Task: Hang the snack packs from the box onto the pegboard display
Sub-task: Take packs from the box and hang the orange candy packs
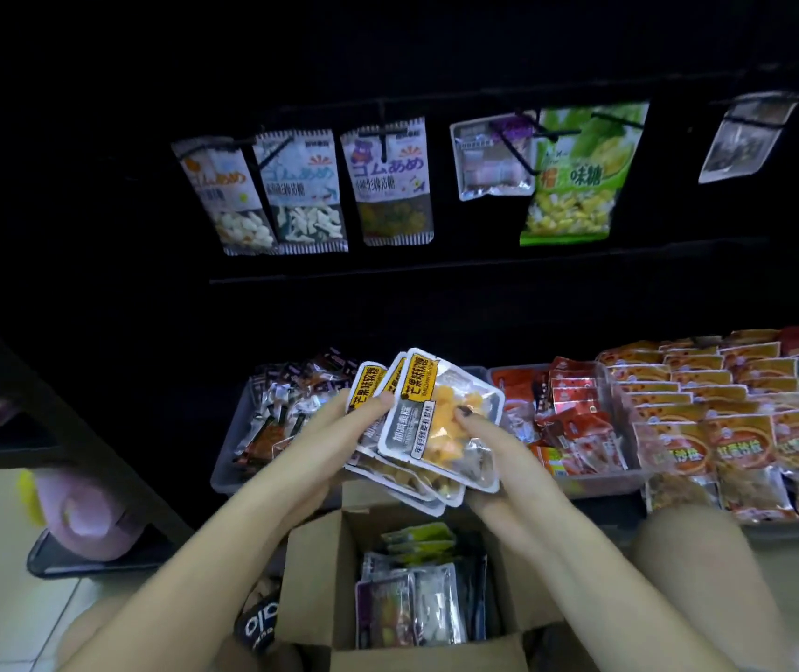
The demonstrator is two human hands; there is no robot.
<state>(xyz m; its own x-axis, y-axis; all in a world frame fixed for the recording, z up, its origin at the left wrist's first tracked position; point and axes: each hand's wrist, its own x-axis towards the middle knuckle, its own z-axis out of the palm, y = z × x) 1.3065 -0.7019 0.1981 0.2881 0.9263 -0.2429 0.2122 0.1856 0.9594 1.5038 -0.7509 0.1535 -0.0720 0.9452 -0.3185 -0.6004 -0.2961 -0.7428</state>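
**Some packs are up, but we have many more to hang**

We are holding a small stack of mango candy packs in both hands, just above the open box. Our left hand grips the left side of the stack, with the thumb curled over the top pack near its yellow label. Our right hand holds the right side, with the thumb pressed on the clear part where the orange pieces show. None of these packs is on a hook yet.

Far above our hands, the black board already has some packs hanging. There are three white candy bags in a row, a small clear pack, a big green bag, and one more pack far off to the right. We cannot tell which of them came from the box.

Below our hands, the box still holds many packs, so we think most of the job is left. Past our hands, trays full of other snacks sit on the shelf. Next, we think, we need to lift the stack up to an empty hook.
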